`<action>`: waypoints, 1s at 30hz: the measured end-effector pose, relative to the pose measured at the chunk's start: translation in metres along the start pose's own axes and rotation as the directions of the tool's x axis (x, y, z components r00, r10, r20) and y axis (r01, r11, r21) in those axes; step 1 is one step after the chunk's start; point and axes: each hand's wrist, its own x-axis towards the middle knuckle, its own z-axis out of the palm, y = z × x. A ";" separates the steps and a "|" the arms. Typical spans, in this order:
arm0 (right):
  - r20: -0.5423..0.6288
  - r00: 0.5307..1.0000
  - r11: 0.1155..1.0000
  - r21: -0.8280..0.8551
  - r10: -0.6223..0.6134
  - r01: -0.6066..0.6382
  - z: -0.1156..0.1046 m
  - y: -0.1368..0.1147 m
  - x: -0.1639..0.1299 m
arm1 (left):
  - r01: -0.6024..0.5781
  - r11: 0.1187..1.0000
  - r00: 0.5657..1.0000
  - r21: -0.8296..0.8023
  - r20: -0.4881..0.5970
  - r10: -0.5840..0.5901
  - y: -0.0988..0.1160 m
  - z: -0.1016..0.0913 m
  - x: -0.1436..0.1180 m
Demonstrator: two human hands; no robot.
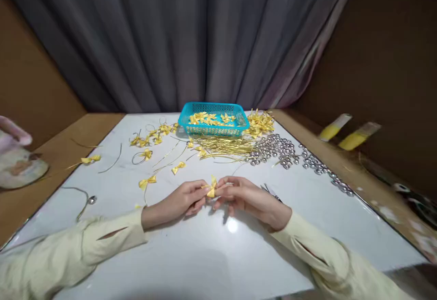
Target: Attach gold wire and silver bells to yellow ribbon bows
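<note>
My left hand [184, 200] and my right hand [244, 197] meet at the middle of the white table top [218, 254]. Both pinch one small yellow ribbon bow [212, 187] between their fingertips, just above the surface. Both forearms wear pale yellow sleeves and rest on the table. Just behind my right hand lies a dark, thin tool [271, 192], partly hidden by it.
A blue plastic basket [214, 119] holding yellow bows stands at the back. Gold wires [225, 146], a heap of yellow ribbon [261, 122] and silver beads [276, 150] lie to its right. Finished bows [150, 138] are scattered at the left. A beaded wire [85, 200] lies near the left edge.
</note>
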 end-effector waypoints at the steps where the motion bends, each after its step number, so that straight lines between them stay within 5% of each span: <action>1: -0.011 1.000 1.000 -0.009 -0.005 0.005 0.000 0.002 0.001 | -0.005 1.000 1.000 0.004 0.000 0.005 -0.001 0.000 0.001; 22: -0.063 0.989 0.961 -0.250 -0.137 0.117 -0.003 0.001 0.000 | -0.034 0.996 0.997 0.078 0.065 0.029 -0.004 -0.005 0.003; 26: -0.067 0.988 0.955 -0.271 -0.141 0.118 -0.003 0.001 -0.001 | -0.081 0.961 0.995 0.263 -0.029 0.092 -0.002 -0.001 0.001; 30: -0.044 0.988 0.955 -0.267 -0.148 0.131 -0.001 0.002 0.000 | -0.198 0.795 0.952 0.574 -0.082 0.296 -0.005 0.005 -0.007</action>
